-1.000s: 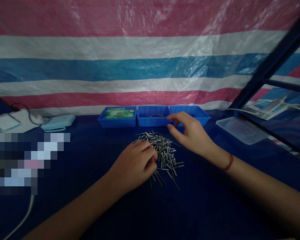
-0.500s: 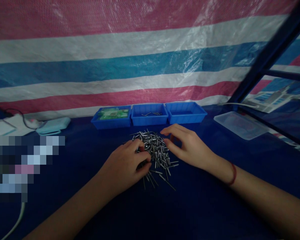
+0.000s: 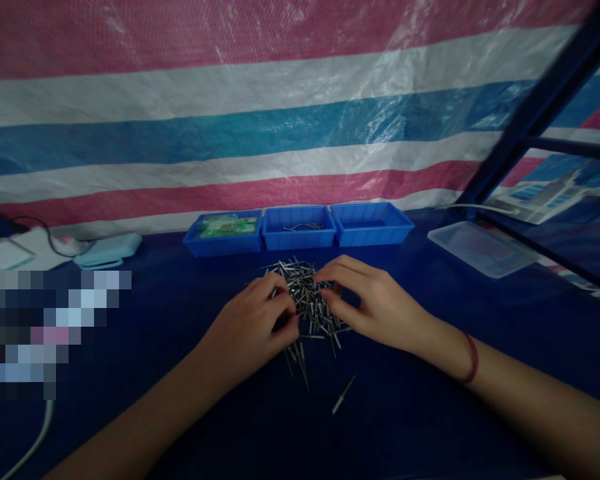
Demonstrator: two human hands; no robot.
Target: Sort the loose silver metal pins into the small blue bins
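Observation:
A heap of silvery blind rivets [image 3: 310, 300] with thin pins lies on the dark blue tabletop. Over its left side is my left hand [image 3: 260, 310], fingers curled in and thumb drawn close; what they hold, if anything, is hidden beneath them. A few rivets [image 3: 301, 363] poke out below that thumb. My right hand [image 3: 375, 297] reaches over the heap's right edge, thumb and forefinger apart, with nothing visible between them. One single rivet [image 3: 343, 395] lies nearer me, apart from the heap.
Three blue bins stand behind the heap: the left bin [image 3: 225, 248] holds a green-printed plastic packet, the middle bin [image 3: 300, 240] a few rivets, and the right bin [image 3: 373, 235] stands beside them. A clear plastic lid [image 3: 480, 250] lies right; a light-blue case [image 3: 109, 250] sits left.
A single rivet now lies nearer me, apart from the heap. My right hand has shifted slightly left, further over the heap. My left hand has barely moved.

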